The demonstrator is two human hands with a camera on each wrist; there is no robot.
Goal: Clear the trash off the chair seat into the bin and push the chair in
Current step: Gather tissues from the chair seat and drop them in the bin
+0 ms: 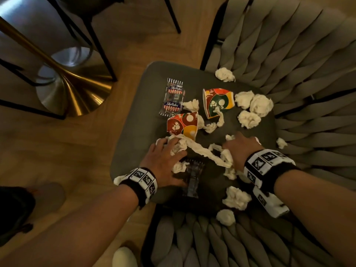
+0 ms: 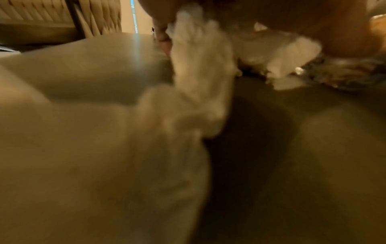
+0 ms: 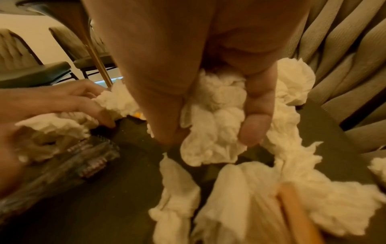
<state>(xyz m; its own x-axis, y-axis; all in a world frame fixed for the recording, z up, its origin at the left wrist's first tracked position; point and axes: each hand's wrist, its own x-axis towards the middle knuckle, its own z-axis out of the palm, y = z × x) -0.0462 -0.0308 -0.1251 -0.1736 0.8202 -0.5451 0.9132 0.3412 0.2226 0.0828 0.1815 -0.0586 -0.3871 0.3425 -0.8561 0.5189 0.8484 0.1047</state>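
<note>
The dark grey chair seat (image 1: 146, 105) is strewn with crumpled white tissues (image 1: 256, 105), two crushed patterned paper cups (image 1: 218, 102) (image 1: 183, 125), a clear cracker wrapper (image 1: 173, 98) and a dark wrapper (image 1: 193, 176). My left hand (image 1: 167, 149) grips a tissue wad (image 1: 178, 145) beside the nearer cup, with the dark wrapper under its palm. My right hand (image 1: 232, 144) curls round another tissue wad (image 3: 213, 125), thumb and finger pinching it. A twisted tissue strip (image 1: 204, 151) runs between both hands. The left wrist view is blurred and shows tissue (image 2: 200, 74). No bin is in view.
The woven chair back (image 1: 289, 54) curves round the seat's right side and near edge (image 1: 212, 243). A gold table pedestal (image 1: 77, 89) and the black legs of another chair (image 1: 104, 54) stand left on the wood floor (image 1: 57, 143). A slippered foot (image 1: 48, 195) is lower left.
</note>
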